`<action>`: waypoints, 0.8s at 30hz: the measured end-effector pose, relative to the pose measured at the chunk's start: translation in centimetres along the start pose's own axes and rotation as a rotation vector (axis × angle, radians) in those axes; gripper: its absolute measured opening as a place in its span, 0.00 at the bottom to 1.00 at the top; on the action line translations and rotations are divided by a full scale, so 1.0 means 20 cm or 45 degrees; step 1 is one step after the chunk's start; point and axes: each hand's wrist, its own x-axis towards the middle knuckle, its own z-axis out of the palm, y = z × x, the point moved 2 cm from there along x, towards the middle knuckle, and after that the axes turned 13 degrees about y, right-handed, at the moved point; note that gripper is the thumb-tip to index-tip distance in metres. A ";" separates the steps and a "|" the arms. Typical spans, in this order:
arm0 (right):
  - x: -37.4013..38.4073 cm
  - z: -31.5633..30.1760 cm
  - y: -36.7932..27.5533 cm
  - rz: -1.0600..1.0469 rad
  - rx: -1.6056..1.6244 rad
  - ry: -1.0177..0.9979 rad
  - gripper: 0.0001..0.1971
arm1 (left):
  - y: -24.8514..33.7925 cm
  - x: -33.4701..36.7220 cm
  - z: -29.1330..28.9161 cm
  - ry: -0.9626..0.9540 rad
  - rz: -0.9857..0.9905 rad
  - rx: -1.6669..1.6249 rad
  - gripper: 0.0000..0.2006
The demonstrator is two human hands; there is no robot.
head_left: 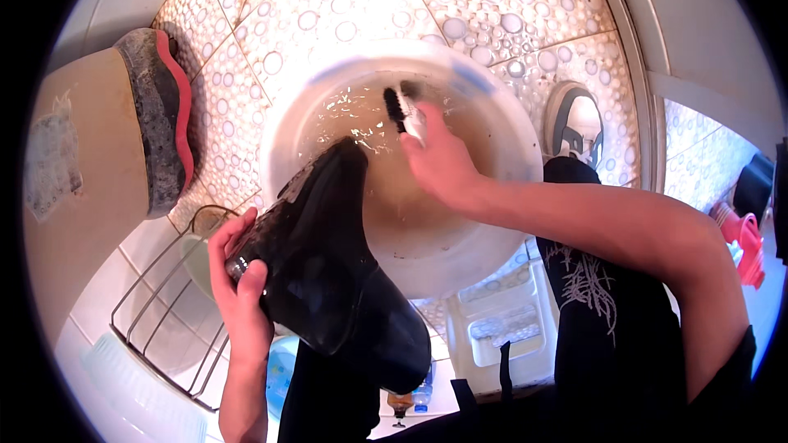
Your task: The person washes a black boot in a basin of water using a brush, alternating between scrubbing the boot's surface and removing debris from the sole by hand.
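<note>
A wet, glossy black boot [320, 262] is tilted over the near left rim of a white basin [521, 135]. My left hand [242, 287] is closed around the boot's heel end, with fingers on the sole side and the thumb on its side. Murky brownish water [402, 205] lies in the basin. Above this water my right hand [447, 164] grips a scrub brush [410, 115] with a white body and dark bristles, held apart from the boot. The brush's far end is blurred.
Pebble-patterned tiles [353, 0] surround the basin. At left stands a large beige object [82, 131] with a grey and red edge. A wire rack [156, 320] is near my left forearm. A white plastic stool [501, 320] is between my legs; pink items [745, 246] sit far right.
</note>
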 end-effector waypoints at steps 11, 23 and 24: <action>-0.05 0.10 -0.12 -0.279 0.009 -0.369 0.25 | -0.19 0.01 -0.06 0.138 -0.235 -0.365 0.32; -0.09 0.08 -0.17 -0.584 -0.242 -0.283 0.25 | -0.15 0.01 -0.07 0.108 -0.206 -0.299 0.28; -0.04 0.06 -0.17 -0.425 -0.239 -0.308 0.25 | -0.13 0.01 -0.06 0.116 -0.200 -0.293 0.28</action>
